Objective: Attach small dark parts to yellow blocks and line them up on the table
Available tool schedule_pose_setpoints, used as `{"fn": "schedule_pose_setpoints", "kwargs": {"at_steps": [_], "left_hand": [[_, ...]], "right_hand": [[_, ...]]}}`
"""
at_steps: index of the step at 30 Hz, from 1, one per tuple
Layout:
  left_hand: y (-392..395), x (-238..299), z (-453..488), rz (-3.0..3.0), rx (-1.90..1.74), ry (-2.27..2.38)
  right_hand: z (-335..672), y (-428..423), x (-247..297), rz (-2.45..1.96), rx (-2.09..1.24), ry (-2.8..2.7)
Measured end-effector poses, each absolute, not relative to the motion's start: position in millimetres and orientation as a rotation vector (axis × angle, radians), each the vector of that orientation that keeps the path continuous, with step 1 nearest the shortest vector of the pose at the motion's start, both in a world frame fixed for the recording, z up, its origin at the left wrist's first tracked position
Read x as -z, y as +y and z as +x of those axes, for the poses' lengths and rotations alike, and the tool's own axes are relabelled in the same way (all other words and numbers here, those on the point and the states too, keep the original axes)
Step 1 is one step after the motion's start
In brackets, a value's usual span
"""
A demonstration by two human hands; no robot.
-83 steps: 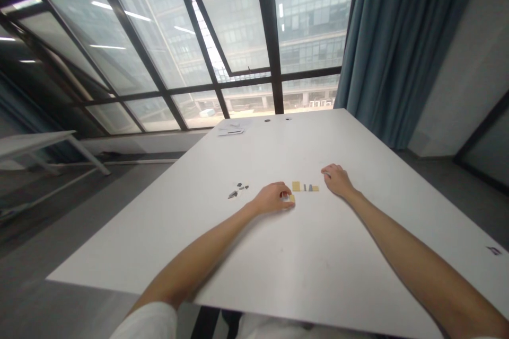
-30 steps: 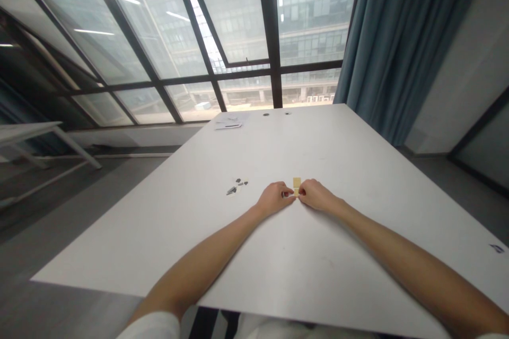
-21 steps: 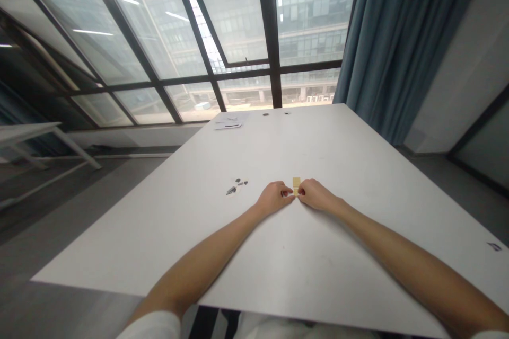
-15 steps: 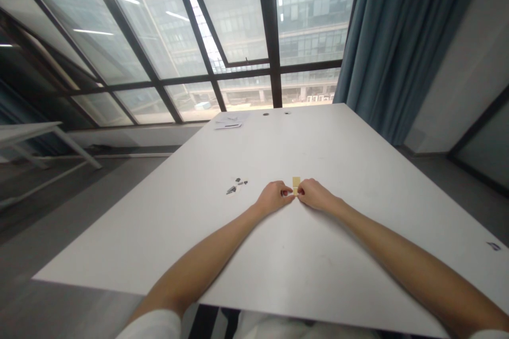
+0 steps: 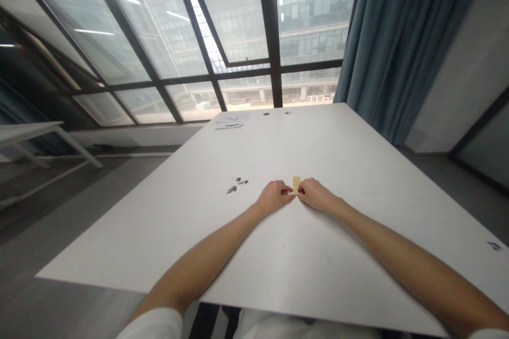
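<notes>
My left hand (image 5: 272,196) and my right hand (image 5: 316,194) rest on the white table (image 5: 302,254), fingertips pinched together and meeting at a small yellow piece (image 5: 295,193). A flat yellow square piece (image 5: 296,181) lies just beyond the fingertips. Both hands are curled closed on the small piece, most of which is hidden by the fingers.
A cluster of small dark grey parts (image 5: 237,185) lies left of my hands. Papers (image 5: 228,122) sit at the table's far edge near two round holes (image 5: 276,113). A small dark item (image 5: 493,245) lies at the right edge. Windows and a blue curtain (image 5: 397,37) stand behind.
2.8 s ago my hands were apart with several yellow and grey pieces between them; now the right hand has come left and both pinch a small piece together. Almost nothing has moved over the last second.
</notes>
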State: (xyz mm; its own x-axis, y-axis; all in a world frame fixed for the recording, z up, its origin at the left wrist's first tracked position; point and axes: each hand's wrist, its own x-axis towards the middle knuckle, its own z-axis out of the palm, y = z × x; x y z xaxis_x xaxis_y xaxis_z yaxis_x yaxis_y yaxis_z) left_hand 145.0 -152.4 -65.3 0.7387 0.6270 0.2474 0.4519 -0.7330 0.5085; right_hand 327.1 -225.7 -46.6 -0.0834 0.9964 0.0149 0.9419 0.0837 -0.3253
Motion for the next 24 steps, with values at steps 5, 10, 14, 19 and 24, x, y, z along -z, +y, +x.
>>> {"fn": "schedule_pose_setpoints", "kwargs": {"at_steps": [5, 10, 14, 19, 24], "left_hand": [[-152.6, 66.4, 145.2, 2.53, -0.554, 0.837], [-152.6, 66.9, 145.2, 2.517, -0.558, 0.84], [-153.5, 65.3, 145.4, 2.5, -0.568, 0.86], [-153.3, 65.4, 146.0, 2.498, -0.566, 0.871], [-152.6, 66.6, 145.7, 2.498, -0.563, 0.865]], "right_hand": [[333.0, -225.6, 41.5, -1.927, -0.376, -2.137], [351.1, -222.5, 23.9, -1.989, -0.294, -1.979], [371.3, -217.5, 15.0, -2.118, -0.184, -1.775], [403.1, -207.5, 24.5, -2.126, -0.046, -1.523], [432.8, -200.4, 53.5, -2.14, 0.014, -1.289]]}}
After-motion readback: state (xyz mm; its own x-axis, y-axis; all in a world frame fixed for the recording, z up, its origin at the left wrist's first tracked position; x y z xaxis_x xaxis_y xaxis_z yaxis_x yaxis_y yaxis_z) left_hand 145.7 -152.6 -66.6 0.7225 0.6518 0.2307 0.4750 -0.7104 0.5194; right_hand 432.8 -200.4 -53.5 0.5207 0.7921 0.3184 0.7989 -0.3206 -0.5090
